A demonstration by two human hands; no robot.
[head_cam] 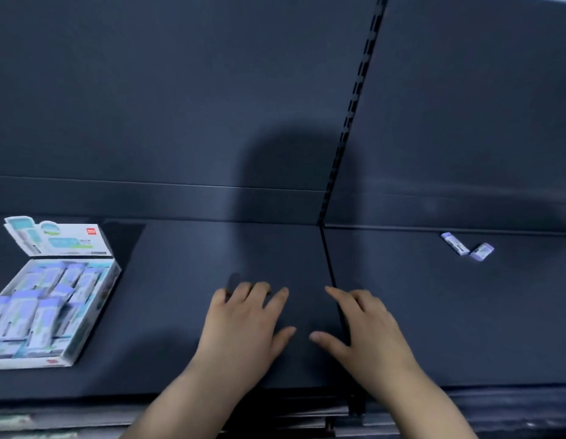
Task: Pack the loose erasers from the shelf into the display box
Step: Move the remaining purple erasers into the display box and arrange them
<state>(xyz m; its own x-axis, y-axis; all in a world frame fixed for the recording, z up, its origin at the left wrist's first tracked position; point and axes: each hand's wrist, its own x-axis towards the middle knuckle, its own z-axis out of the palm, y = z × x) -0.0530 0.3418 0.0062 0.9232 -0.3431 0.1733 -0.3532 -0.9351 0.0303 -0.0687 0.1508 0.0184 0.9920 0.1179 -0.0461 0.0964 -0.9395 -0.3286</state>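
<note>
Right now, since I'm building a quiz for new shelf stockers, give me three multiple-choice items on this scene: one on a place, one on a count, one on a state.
1. Where is the display box? A) left of both hands B) between the hands C) far right
2. How many loose erasers lie on the shelf? A) none B) two C) five
3. How are the left hand and right hand? A) each gripping an eraser B) both open, empty C) lifting the box
Answers: 1 A, it sits at the picture's left edge; 2 B, a pair lies at the right, near the back; 3 B, fingers are spread and hold nothing.
</note>
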